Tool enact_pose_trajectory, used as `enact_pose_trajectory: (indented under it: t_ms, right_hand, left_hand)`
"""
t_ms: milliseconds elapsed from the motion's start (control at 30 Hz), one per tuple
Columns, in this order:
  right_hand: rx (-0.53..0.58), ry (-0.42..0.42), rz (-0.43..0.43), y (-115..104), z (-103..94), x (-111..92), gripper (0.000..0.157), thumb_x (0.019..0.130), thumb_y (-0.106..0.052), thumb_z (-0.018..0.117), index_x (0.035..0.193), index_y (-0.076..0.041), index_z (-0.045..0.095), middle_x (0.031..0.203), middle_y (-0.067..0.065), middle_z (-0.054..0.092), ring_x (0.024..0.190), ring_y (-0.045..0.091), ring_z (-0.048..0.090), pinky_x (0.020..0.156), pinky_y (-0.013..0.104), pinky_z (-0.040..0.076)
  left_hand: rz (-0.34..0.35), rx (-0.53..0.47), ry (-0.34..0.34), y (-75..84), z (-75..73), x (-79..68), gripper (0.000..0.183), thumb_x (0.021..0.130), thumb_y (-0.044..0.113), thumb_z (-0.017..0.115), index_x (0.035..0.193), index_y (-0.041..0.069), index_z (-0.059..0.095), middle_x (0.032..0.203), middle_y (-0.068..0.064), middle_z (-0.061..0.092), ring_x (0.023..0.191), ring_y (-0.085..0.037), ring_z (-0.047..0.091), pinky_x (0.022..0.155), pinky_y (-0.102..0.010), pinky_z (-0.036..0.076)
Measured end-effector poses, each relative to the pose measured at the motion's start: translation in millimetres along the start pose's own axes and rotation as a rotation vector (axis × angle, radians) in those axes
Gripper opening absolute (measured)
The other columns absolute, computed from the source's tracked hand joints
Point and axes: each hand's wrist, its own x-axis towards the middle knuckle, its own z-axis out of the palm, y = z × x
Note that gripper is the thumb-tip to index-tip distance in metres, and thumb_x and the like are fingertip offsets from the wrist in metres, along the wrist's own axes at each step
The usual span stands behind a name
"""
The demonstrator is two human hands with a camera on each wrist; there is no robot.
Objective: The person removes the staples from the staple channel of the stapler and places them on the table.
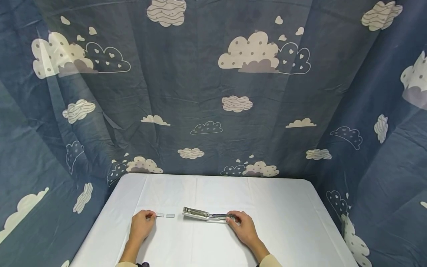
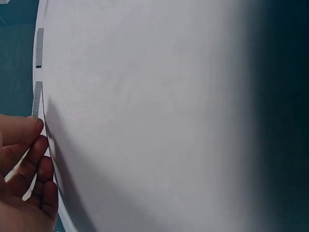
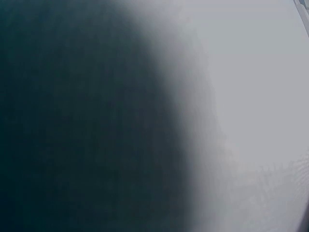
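My left hand (image 1: 141,224) pinches the end of a small grey strip of staples (image 1: 160,215) between thumb and fingers. In the left wrist view the held strip (image 2: 37,96) points away from the fingertips. A second staple strip (image 1: 170,216) lies on the table just right of it, in line with it. Farther right, a stapler (image 1: 196,213) with a metal channel and white parts lies with its top opened out. My right hand (image 1: 243,227) grips the stapler's right end, thumb on the near side. Most of the right wrist view is a dark blur, and that hand's grip does not show there.
A white cloth-covered table (image 1: 283,215) stretches around the hands. Behind it and along both sides hangs a dark blue curtain (image 1: 200,89) with printed clouds, close to the table's edges.
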Motion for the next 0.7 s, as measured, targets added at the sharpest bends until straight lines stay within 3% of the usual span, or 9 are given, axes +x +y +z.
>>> enact_pose_trajectory:
  t_ms: [400,700]
  right_hand:
    - [-0.01,0.004,0.029,-3,4.5,-7,0.022,0.09,-0.038,0.079,0.109,-0.03,0.076,0.079,-0.013,0.054,0.072,0.006,0.046,0.066,0.022,0.037]
    - [-0.024,0.018,0.036,-11,7.6,-18,0.022,0.089,-0.037,0.08,0.109,-0.029,0.077,0.078,-0.013,0.054,0.072,0.006,0.045,0.066,0.022,0.036]
  left_hand:
    - [-0.01,0.049,-0.077,-2.8,-8.0,1.1,0.008,0.089,0.005,0.073,0.081,0.005,0.076,0.079,-0.009,0.072,0.08,-0.028,0.067,0.076,-0.047,0.052]
    - [0.007,0.037,-0.084,-10.7,-13.2,1.3,0.009,0.088,0.006,0.076,0.08,0.007,0.077,0.077,-0.007,0.072,0.077,-0.024,0.066,0.073,-0.043,0.052]
